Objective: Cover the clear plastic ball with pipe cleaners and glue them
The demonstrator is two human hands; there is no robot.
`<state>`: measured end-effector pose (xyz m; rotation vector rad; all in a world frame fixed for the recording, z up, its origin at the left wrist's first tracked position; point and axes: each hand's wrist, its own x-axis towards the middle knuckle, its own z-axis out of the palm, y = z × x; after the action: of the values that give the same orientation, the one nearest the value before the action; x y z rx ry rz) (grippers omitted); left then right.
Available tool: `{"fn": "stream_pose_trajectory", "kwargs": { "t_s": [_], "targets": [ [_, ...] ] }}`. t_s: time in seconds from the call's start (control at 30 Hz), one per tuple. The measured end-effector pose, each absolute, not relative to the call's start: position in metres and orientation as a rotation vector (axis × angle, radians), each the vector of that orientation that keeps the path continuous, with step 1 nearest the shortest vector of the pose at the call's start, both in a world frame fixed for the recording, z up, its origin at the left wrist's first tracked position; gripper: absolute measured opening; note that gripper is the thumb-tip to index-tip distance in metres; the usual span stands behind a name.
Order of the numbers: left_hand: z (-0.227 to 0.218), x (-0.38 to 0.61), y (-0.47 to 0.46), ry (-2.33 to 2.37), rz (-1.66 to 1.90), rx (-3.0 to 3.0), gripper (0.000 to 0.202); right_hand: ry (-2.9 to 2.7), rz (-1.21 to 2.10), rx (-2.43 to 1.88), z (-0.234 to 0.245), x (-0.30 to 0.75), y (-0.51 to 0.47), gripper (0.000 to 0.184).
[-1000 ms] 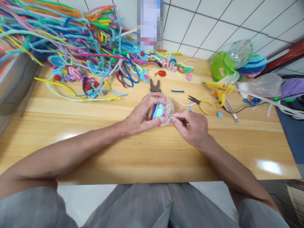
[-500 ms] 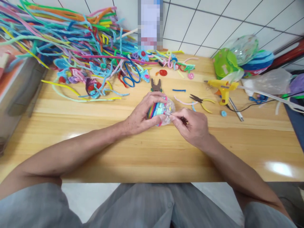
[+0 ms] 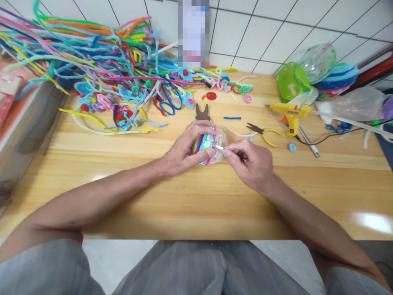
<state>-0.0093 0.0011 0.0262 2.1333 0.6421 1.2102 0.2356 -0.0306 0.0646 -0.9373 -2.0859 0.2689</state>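
My left hand (image 3: 187,148) is wrapped over a small rounded object with coloured stripes (image 3: 204,144) and a clear, speckled end, holding it against the wooden table. Thumb and fingers cover part of its striped side. Between the thumb and forefinger of my right hand (image 3: 253,166) is pinched a thin silvery pointed tool (image 3: 220,147). Its tip meets the object's surface near a pink spot, close to my left thumb; its other end is hidden in my hand. Just behind the object lie dark-jawed pliers (image 3: 202,111), their handles mostly hidden.
A heap of coloured pipe cleaners (image 3: 101,53) fills the back left. To the right lie yellow-handled long-nose pliers (image 3: 259,129), a yellow glue gun (image 3: 291,114) with its cord, a silvery stick (image 3: 310,143) and a small blue disc (image 3: 292,147). A green bag (image 3: 291,84) stands behind.
The silvery tool shows more clearly against the object, its blade-like face now catching light. My right hand has shifted slightly right; my left hand keeps its hold. The whole view has moved a little.
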Motion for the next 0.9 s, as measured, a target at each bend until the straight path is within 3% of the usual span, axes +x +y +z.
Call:
{"fn": "stream_pose_trajectory", "kwargs": {
  "t_s": [0.3,0.5,0.9],
  "targets": [
    [0.0259,-0.0102,0.0017,0.651,1.19,2.171,0.043,-2.145,0.216,-0.971,0.0654,0.2337,-0.0299,0.013],
    [0.0225,-0.0099,0.0033,0.601,1.207,2.234,0.059,-2.155,0.195,-0.954,0.068,0.2322,-0.0299,0.014],
    [0.0236,-0.0114,0.0029,0.635,1.193,2.197,0.05,-2.093,0.282,-0.969,0.0651,0.2302,-0.031,0.012]
  ]
}}
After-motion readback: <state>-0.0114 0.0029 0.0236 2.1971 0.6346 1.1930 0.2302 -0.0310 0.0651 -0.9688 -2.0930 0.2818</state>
